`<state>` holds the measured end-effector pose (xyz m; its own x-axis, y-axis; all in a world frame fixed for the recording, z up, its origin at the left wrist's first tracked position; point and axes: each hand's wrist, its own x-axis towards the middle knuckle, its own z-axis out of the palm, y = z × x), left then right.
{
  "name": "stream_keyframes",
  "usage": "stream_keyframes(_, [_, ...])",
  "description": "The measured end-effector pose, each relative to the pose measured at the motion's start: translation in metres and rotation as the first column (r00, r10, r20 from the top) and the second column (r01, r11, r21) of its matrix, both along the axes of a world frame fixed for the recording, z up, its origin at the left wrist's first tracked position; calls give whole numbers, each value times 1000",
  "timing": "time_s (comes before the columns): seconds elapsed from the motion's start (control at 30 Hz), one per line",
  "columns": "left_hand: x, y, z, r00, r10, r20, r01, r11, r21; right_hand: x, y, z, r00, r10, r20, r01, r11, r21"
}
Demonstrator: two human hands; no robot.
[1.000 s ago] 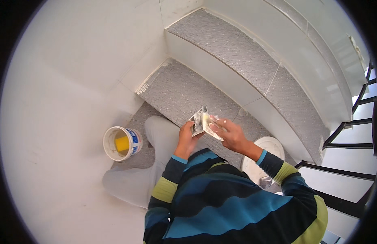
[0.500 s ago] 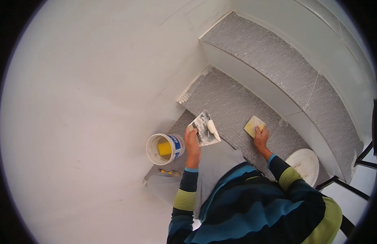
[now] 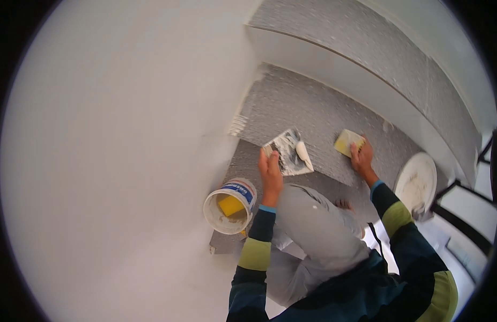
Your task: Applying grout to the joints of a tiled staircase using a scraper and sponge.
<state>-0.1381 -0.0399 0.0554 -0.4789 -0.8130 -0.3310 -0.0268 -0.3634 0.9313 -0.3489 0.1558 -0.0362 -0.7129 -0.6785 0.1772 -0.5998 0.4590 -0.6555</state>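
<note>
My left hand (image 3: 271, 174) is closed on the near left side of a flat rectangular trowel (image 3: 287, 163), held face up above the stair edge. White paste smears its face, and a thicker lump of paste (image 3: 302, 154) lies toward its right side. My right hand (image 3: 363, 156) grips a pale yellow, squarish spreader (image 3: 345, 141) over the grey speckled stair tread (image 3: 307, 107). I cannot tell whether the spreader touches the tread. Below my left hand stands a white bucket (image 3: 243, 188), tilted in view, with a yellow sponge (image 3: 231, 205) inside.
A white wall (image 3: 125, 134) runs along the left. Beyond the tread rises a pale riser (image 3: 334, 67), with a higher step (image 3: 334, 32) above it. To the right lie a round white lid-like disc (image 3: 414, 182) and a black railing (image 3: 463, 222). My bent knee (image 3: 313, 212) is between my arms.
The view has shifted and turned. Both hands appear farther right and higher, still holding the trowel and the spreader. My bent leg now shows more.
</note>
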Motion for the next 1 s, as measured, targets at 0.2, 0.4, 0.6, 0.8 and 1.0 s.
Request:
stream_keyframes(0.2, [-16,-20,-41,989,-73,128,100,971,-215,9,-12,3,987,-121,108,111,989,93])
stream_keyframes(0.4, [-54,-13,-57,997,-59,43,70,932,-355,3,4,11,991,-119,60,114,991,75])
stream_keyframes(0.6, [-50,-22,-87,984,103,143,1,807,-590,6,-4,15,989,-134,69,133,991,29])
stream_keyframes(0.8, [-45,-23,-104,961,154,229,63,685,-726,7,-2,11,993,-96,75,105,987,-124])
stream_keyframes(1.0, [-52,-15,-105,945,165,282,101,673,-733,17,24,30,878,-115,465,207,966,-153])
